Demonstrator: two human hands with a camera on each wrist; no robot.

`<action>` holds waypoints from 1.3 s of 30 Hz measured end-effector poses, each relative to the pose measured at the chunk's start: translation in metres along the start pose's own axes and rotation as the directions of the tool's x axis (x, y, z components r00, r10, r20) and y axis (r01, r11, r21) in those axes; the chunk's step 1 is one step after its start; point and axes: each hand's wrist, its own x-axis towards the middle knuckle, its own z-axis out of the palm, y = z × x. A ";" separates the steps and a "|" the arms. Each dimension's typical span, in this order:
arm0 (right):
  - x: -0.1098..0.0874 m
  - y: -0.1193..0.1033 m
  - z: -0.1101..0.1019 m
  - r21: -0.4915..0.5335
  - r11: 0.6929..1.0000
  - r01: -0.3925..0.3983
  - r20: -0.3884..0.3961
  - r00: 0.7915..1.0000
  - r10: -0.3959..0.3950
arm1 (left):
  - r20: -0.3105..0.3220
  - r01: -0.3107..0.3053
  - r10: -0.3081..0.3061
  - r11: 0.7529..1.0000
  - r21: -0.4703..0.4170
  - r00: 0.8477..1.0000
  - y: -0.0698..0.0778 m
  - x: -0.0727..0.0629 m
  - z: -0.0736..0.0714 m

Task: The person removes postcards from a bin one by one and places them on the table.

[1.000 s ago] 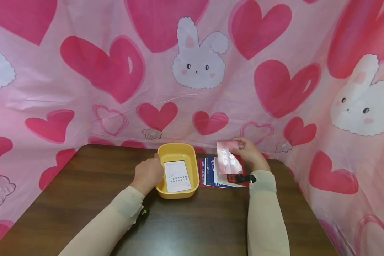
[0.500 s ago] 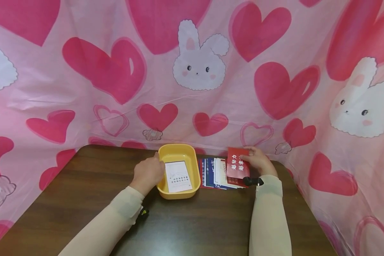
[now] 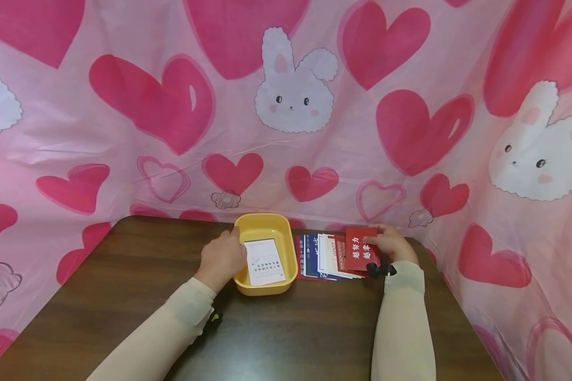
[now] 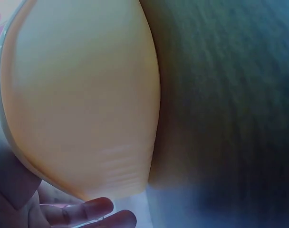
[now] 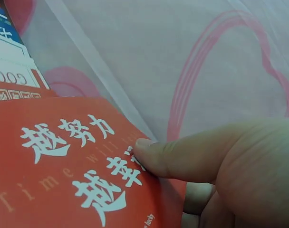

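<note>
A red card (image 3: 356,253) with white lettering lies at the right end of a row of overlapping cards (image 3: 313,258). My right hand (image 3: 395,246) pinches its right edge, with the thumb (image 5: 166,156) on the printed face and the fingers behind. To the left of the row stands a yellow plastic basin (image 3: 262,224), with a white printed card (image 3: 266,264) lying inside. Gripping the basin's left rim is my left hand (image 3: 221,257); in the left wrist view its fingers (image 4: 90,211) curl close to the outer wall.
The brown wooden table (image 3: 286,333) ends at a pink cloth (image 3: 181,132) printed with hearts and rabbits, close behind the basin and cards. Red, blue and white cards overlap between the basin and the red card. A small black device (image 3: 380,270) sits at the right wrist.
My right hand has carried the red card right and lowered it onto the right end of the row, uncovering more of the other cards. My left hand and the basin stay put.
</note>
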 end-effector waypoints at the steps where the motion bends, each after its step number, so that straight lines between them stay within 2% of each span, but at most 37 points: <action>1: 0.000 0.001 0.000 0.002 1.000 -0.008 0.005 1.000 0.008 | 0.005 0.003 -0.003 1.000 -0.002 1.000 0.000 0.000 0.000; 6: 0.002 0.006 0.003 0.019 0.998 -0.057 0.035 0.998 0.057 | 0.035 0.020 -0.019 1.000 -0.010 0.999 -0.001 0.001 0.000; 8: 0.003 0.007 0.004 0.005 0.997 -0.076 0.024 0.997 0.076 | 0.047 0.026 -0.025 1.000 -0.013 0.999 0.000 0.001 0.000; 15: 0.011 0.007 0.010 -0.134 0.986 -0.104 -0.065 0.993 0.096 | 0.062 0.036 -0.035 0.999 -0.009 0.997 0.001 0.003 0.000; 19: 0.011 0.004 0.012 -0.234 0.967 -0.103 -0.096 0.992 0.082 | 0.068 0.041 -0.040 0.999 -0.012 0.997 0.001 0.003 -0.001; 23: 0.011 0.001 0.015 -0.283 0.953 -0.110 -0.106 0.991 0.083 | 0.068 0.039 -0.039 0.999 -0.004 0.997 0.001 0.003 0.000; 31: 0.016 0.000 0.016 -0.296 0.946 -0.134 -0.120 0.987 0.102 | 0.061 0.036 -0.035 0.999 -0.002 0.997 0.002 0.002 0.000; 35: 0.011 -0.003 0.016 -0.280 0.955 -0.103 -0.110 0.991 0.075 | 0.065 0.036 -0.035 0.999 -0.002 0.997 0.002 0.002 0.000; 39: 0.011 -0.009 0.013 -0.230 0.973 -0.033 -0.117 0.993 0.007 | 0.070 0.036 -0.036 0.999 0.008 0.997 0.002 0.002 0.000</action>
